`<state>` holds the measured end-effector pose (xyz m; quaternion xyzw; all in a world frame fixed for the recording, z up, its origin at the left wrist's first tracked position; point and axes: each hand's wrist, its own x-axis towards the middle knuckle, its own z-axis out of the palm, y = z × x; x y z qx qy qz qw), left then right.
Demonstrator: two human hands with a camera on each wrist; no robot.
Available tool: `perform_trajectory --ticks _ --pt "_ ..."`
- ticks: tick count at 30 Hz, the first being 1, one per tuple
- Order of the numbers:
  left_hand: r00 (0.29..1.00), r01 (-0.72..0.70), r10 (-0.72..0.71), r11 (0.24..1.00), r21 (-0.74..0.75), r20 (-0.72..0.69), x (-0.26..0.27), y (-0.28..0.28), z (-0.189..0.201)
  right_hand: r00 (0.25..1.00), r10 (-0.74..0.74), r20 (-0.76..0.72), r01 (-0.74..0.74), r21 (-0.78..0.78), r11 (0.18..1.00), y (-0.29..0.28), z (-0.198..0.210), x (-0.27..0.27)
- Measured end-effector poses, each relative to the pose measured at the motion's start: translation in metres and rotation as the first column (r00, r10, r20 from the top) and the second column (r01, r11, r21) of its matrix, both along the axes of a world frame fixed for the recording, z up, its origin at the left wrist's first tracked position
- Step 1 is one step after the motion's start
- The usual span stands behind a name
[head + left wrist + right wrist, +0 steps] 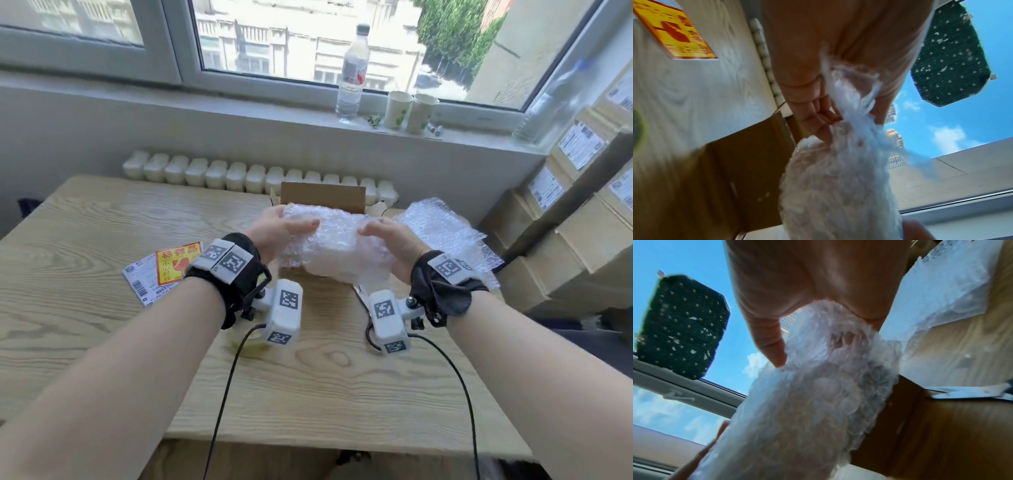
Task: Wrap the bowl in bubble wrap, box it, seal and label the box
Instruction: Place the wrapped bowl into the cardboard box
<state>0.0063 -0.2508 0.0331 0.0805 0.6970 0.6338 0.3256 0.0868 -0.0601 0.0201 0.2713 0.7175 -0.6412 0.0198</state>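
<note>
Gripped from both ends: bubble-wrapped bundle [334, 245], presumably with the bowl inside, though only white wrap visible. Left hand [279, 229] clasped on the left end, thumb across the top toward the middle, fingers [818, 113] curled into the gathered wrap in the left wrist view. Right hand [388, 241] clasped on the right end, thumb [770, 344] pressed against the wrap in the right wrist view, other fingers seen only faintly through the plastic. Held off the wooden table [102, 325], above the open cardboard box [323, 197], not yet down inside; far flap of the box upright behind the bundle, near part hidden by it.

To the right of the box, touching or overlapping its right flap, a loose sheet of bubble wrap [442, 226] spread over the table edge. To the left of the hands, flat on the table, a yellow-and-red fragile sticker [176, 262] lying over white shipping labels [140, 284] with barcodes. Just below the right end of the bundle, part of a metal blade, likely scissors [970, 393], mostly hidden.

Far side: white radiator [239, 176] under the windowsill, plastic bottle [352, 73] and two paper cups [409, 111] on the sill. Far right: stacked cardboard cartons [579, 212] with printed labels.
</note>
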Motion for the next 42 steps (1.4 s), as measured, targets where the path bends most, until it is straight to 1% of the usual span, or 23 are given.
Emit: perform_trajectory --ticks 4,7,11,13,15,17,18,20,21,24,26,27,28,30,31,32,34,36,37,38,39,40,42 --pt "0.998 -0.035 0.037 0.999 0.04 -0.051 -0.024 0.016 0.016 0.999 -0.022 -0.041 0.024 0.05 0.998 0.017 0.018 -0.028" --pt "0.994 -0.085 0.089 0.995 0.055 -0.066 -0.048 0.031 0.017 0.997 -0.046 -0.066 0.052 0.089 0.995 0.034 0.023 -0.056" --pt "0.985 -0.161 0.163 0.986 0.043 -0.063 -0.078 0.051 0.009 0.988 -0.079 -0.136 0.108 0.222 0.969 0.051 0.021 -0.097" --pt "0.979 -0.2 0.2 0.98 -0.007 -0.037 -0.094 0.06 -0.002 0.991 -0.046 -0.129 0.079 0.261 0.962 0.056 0.012 -0.114" --pt "0.974 -0.226 0.226 0.97 -0.087 -0.019 -0.107 0.066 -0.019 0.997 0.006 -0.082 0.018 0.292 0.956 0.059 -0.002 -0.127" --pt "0.982 -0.187 0.182 0.951 -0.248 -0.042 -0.117 0.069 -0.036 0.998 0.058 -0.026 -0.047 0.315 0.948 0.059 -0.02 -0.137" --pt "0.99 -0.138 0.113 0.921 -0.364 -0.09 -0.121 0.071 -0.044 0.997 0.075 0.007 -0.073 0.339 0.938 0.059 -0.029 -0.14" --pt "0.987 -0.088 -0.002 0.828 -0.554 -0.16 -0.126 0.075 -0.06 0.993 0.093 0.078 -0.115 0.374 0.92 0.059 -0.046 -0.143" --pt "0.984 -0.076 -0.041 0.787 -0.612 -0.175 -0.128 0.077 -0.067 0.988 0.099 0.118 -0.137 0.378 0.916 0.059 -0.053 -0.143" --pt "0.974 0.022 -0.185 0.656 -0.754 -0.133 -0.131 0.082 -0.081 0.965 0.125 0.231 -0.212 0.403 0.89 0.063 -0.073 -0.146" --pt "0.958 0.038 -0.254 0.579 -0.815 -0.136 -0.13 0.085 -0.087 0.96 0.138 0.242 -0.228 0.398 0.889 0.064 -0.078 -0.145" --pt "0.939 0.014 -0.294 0.556 -0.831 -0.181 -0.129 0.087 -0.089 0.959 0.157 0.234 -0.245 0.418 0.875 0.063 -0.078 -0.144" --pt "0.907 -0.013 -0.348 0.542 -0.84 -0.238 -0.126 0.09 -0.091 0.958 0.176 0.229 -0.264 0.449 0.854 0.062 -0.077 -0.144" --pt "0.795 -0.071 -0.483 0.527 -0.847 -0.367 -0.121 0.09 -0.096 0.956 0.182 0.23 -0.279 0.527 0.803 0.059 -0.071 -0.14" --pt "0.736 -0.095 -0.536 0.524 -0.847 -0.414 -0.121 0.088 -0.097 0.953 0.174 0.246 -0.288 0.572 0.768 0.059 -0.068 -0.138" --pt "0.697 -0.098 -0.578 0.509 -0.855 -0.424 -0.123 0.086 -0.096 0.949 0.173 0.262 -0.303 0.617 0.726 0.06 -0.065 -0.137" --pt "0.657 -0.046 -0.665 0.436 -0.899 -0.356 -0.127 0.08 -0.094 0.912 0.242 0.33 -0.407 0.672 0.618 0.061 -0.061 -0.134" --pt "0.628 0.018 -0.737 0.334 -0.942 -0.249 -0.13 0.078 -0.095 0.82 0.342 0.459 -0.571 0.695 0.436 0.058 -0.06 -0.131" --pt "0.603 0.044 -0.771 0.292 -0.955 -0.208 -0.13 0.079 -0.095 0.767 0.369 0.524 -0.637 0.692 0.341 0.054 -0.061 -0.13" --pt "0.571 0.065 -0.804 0.248 -0.967 -0.168 -0.128 0.08 -0.095 0.724 0.39 0.569 -0.68 0.682 0.268 0.05 -0.062 -0.129" --pt "0.536 0.08 -0.834 0.209 -0.975 -0.134 -0.127 0.08 -0.096 0.691 0.401 0.601 -0.71 0.668 0.223 0.046 -0.064 -0.129" --pt "0.503 0.092 -0.858 0.175 -0.98 -0.106 -0.125 0.08 -0.098 0.667 0.407 0.624 -0.732 0.651 0.202 0.043 -0.065 -0.13" --pt "0.449 0.12 -0.892 0.124 -0.985 -0.058 -0.123 0.077 -0.101 0.621 0.407 0.67 -0.777 0.593 0.21 0.04 -0.067 -0.131"
